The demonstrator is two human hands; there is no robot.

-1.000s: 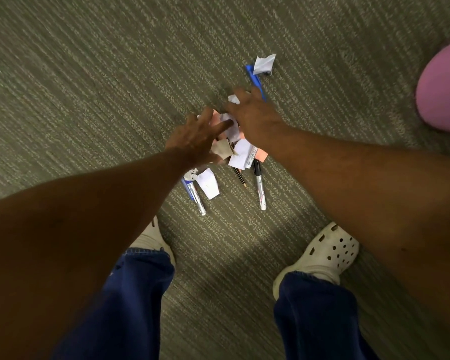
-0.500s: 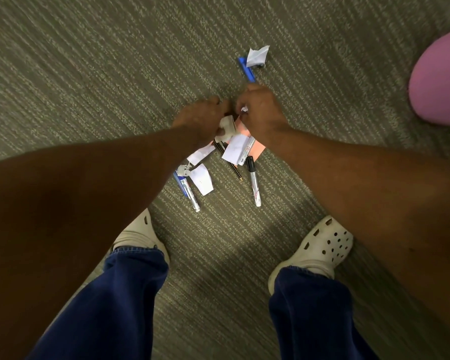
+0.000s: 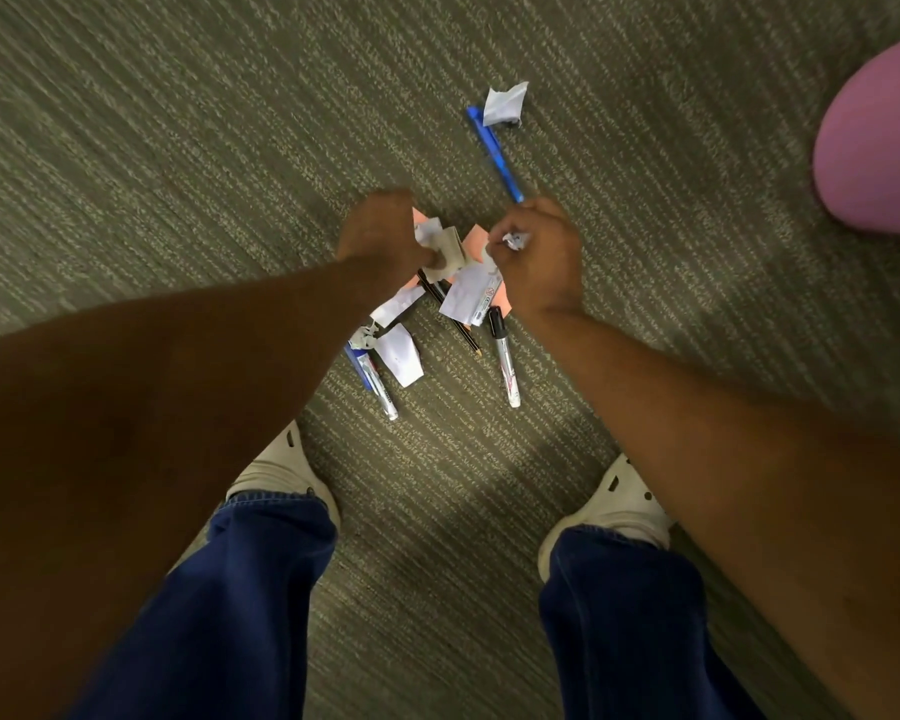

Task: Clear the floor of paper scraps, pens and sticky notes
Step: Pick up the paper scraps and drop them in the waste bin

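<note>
No text can be read anywhere. The two silver markers (image 3: 506,363) (image 3: 379,388) on the carpet carry small red and dark printing, and a white paper scrap (image 3: 471,298) shows faint marks, all too small and blurred to make out.

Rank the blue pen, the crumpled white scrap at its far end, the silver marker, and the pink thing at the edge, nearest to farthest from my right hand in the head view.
From the right hand:
1. Blue pen: its near tip meets the knuckles.
2. Silver marker: below the wrist, toward the feet.
3. Crumpled white scrap: at the pen's far end.
4. Pink thing: at the right edge.
</note>
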